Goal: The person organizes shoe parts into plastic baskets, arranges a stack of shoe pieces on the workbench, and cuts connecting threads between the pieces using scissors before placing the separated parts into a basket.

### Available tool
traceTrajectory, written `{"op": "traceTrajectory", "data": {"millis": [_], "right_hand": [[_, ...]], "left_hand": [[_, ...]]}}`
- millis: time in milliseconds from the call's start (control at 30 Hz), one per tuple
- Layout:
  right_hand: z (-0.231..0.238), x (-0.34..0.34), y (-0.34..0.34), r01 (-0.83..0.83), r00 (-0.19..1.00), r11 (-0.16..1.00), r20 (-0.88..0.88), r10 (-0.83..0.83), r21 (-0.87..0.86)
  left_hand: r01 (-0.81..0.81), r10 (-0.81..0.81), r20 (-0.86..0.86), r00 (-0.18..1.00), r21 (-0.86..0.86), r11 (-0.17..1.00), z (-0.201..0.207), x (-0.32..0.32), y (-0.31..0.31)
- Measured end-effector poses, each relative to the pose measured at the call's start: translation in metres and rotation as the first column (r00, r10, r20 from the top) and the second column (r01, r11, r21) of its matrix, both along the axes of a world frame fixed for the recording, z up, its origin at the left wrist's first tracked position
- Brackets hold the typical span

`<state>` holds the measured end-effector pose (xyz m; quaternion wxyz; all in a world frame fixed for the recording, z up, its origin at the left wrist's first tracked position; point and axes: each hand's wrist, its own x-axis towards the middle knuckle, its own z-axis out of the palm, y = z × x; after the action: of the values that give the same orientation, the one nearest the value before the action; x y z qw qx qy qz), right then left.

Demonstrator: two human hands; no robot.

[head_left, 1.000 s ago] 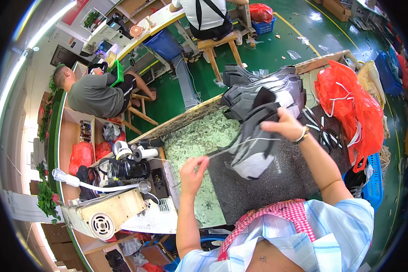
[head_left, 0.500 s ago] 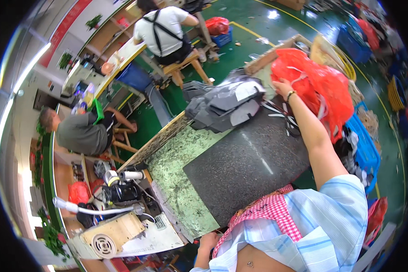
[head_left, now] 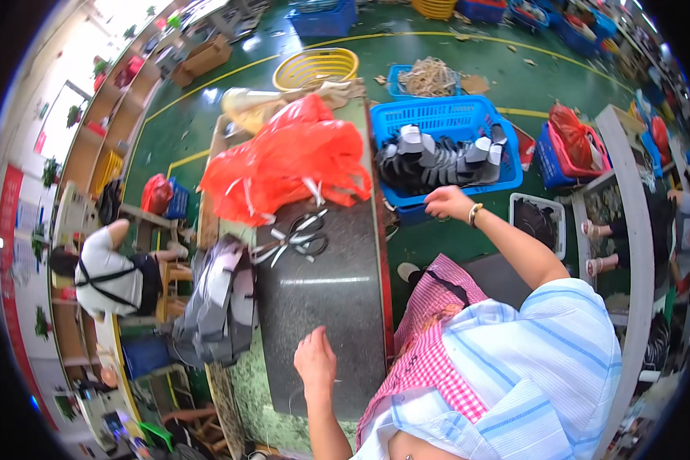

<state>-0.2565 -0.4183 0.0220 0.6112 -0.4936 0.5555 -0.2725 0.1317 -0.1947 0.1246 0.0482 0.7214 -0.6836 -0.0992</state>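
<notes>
Item: blue basket [head_left: 437, 123] of grey/black cut pcs [head_left: 437, 157], on floor to your right, beside dark bench mat [head_left: 314, 307]. Your right hand [head_left: 446, 203] curled on its near rim; left hand [head_left: 314, 360] flat, fingers together, on mat. Risk: one-handed pull could tip basket, spilling pcs.

The surface [head_left: 322, 307] is topped with a dark, speckled slab that looks like polished stone, smooth enough to catch a pale streak of light. Under the left hand [head_left: 316, 360] it reads matt grey. The red bags [head_left: 284, 165] are thin, crinkled plastic film with a glossy sheen. The scissors [head_left: 295, 238] look like bright metal. The grey stack [head_left: 218, 303] appears to be soft, dull cloth pieces. By the right hand [head_left: 448, 203], the blue crate [head_left: 437, 115] is hard moulded plastic lattice, holding matt grey and black cut pieces [head_left: 441, 157]. The floor [head_left: 207, 115] is glossy green paint.
</notes>
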Motion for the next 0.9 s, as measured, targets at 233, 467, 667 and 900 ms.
{"op": "traceTrajectory", "data": {"millis": [233,467,667,900], "right_hand": [[-0.102,-0.09,-0.116,0.536,0.811,0.784,0.068,-0.581,0.313],[-0.144,-0.04,-0.201,0.546,0.833,0.712,-0.194,-0.519,0.441],[-0.182,-0.061,-0.224,0.607,0.792,0.762,-0.252,-0.556,0.225],[-0.128,-0.061,-0.22,0.66,0.606,0.676,0.3,-0.737,0.327]], "left_hand": [[0.111,0.095,-0.727,0.681,0.23,0.967,-0.034,-0.137,-0.141],[0.101,0.45,-0.822,0.348,0.51,0.854,-0.117,-0.206,-0.278],[-0.013,0.361,-0.792,0.492,0.408,0.913,-0.171,-0.237,-0.368],[-0.009,0.691,-0.607,0.393,0.749,0.663,-0.154,-0.266,-0.468]]}}
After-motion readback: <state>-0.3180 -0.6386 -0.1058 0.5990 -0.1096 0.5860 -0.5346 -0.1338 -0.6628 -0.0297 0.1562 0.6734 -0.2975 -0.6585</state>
